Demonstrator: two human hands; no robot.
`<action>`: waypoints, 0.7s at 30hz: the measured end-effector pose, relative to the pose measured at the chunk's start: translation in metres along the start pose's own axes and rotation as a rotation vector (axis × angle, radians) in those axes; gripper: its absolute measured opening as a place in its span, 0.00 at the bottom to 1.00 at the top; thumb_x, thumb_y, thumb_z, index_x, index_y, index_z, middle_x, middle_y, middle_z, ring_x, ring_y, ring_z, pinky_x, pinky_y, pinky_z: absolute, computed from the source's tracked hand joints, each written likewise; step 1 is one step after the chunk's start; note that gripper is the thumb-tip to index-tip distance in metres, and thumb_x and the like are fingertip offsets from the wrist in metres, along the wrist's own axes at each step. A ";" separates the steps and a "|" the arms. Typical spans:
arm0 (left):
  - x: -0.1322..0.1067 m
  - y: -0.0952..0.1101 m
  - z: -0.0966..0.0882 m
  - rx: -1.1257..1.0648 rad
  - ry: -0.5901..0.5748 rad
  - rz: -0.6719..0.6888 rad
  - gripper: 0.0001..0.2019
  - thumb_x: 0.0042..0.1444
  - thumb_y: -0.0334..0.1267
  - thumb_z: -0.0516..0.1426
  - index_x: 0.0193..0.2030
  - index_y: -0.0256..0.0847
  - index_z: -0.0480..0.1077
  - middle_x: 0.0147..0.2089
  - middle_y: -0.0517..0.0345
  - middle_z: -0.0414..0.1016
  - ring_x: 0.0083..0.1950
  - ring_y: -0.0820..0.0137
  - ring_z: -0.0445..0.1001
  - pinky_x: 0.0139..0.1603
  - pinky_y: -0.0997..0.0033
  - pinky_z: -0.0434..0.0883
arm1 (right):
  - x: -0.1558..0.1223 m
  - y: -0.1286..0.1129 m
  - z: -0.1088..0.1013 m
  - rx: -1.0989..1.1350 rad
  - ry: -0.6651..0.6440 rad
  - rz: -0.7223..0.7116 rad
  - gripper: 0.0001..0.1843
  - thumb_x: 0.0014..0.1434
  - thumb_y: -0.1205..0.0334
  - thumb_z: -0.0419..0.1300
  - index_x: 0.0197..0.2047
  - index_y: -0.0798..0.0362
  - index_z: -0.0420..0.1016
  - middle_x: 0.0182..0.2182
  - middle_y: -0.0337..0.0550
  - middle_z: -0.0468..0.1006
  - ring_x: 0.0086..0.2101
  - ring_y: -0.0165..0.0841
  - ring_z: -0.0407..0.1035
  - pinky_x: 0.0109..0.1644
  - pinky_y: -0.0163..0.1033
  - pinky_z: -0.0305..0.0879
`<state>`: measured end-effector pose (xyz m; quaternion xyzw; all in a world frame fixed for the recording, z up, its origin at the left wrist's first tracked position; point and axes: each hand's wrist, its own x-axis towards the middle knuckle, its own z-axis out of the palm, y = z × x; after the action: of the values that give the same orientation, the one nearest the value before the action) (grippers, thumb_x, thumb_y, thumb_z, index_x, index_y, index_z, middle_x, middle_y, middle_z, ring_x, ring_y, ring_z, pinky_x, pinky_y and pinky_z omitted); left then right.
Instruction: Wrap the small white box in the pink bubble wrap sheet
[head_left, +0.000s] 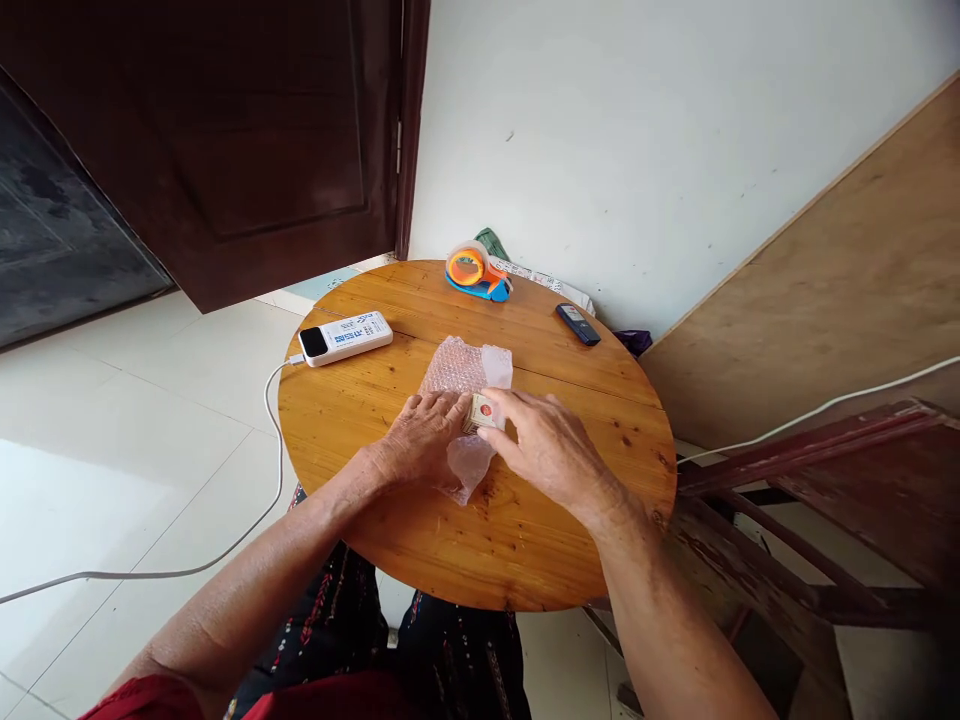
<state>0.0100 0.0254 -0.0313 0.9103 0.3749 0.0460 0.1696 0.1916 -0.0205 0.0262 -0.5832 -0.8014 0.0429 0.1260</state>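
On the round wooden table lies a sheet of bubble wrap [457, 367], part of it smooth and whitish along the right side. A small cream-coloured box [484, 411] with a red round mark rests over its middle. My right hand [553, 445] grips this box between thumb and fingers from the right. My left hand [425, 437] lies over the left part of the wrap, its fingers stretched out and their tips at the box's left side. The fingers hide some of the box and wrap.
An orange and blue tape dispenser [478, 272] stands at the table's back edge. A white power bank [346, 339] with a cable sits at the left, a dark handheld device [577, 325] at the right. Wooden furniture [810, 520] stands right of the table [600, 400].
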 end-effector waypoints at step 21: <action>-0.002 0.016 0.025 0.033 0.025 -0.093 0.62 0.38 0.67 0.64 0.71 0.24 0.51 0.74 0.22 0.44 0.76 0.37 0.43 0.72 0.40 0.45 | -0.014 0.037 0.017 0.185 -0.139 0.307 0.35 0.56 0.56 0.64 0.65 0.53 0.63 0.58 0.55 0.75 0.55 0.46 0.72 0.58 0.52 0.66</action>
<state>0.0246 0.0061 -0.0494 0.8939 0.4197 0.0431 0.1516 0.2255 -0.0206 0.0000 -0.6802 -0.7023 0.1755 0.1154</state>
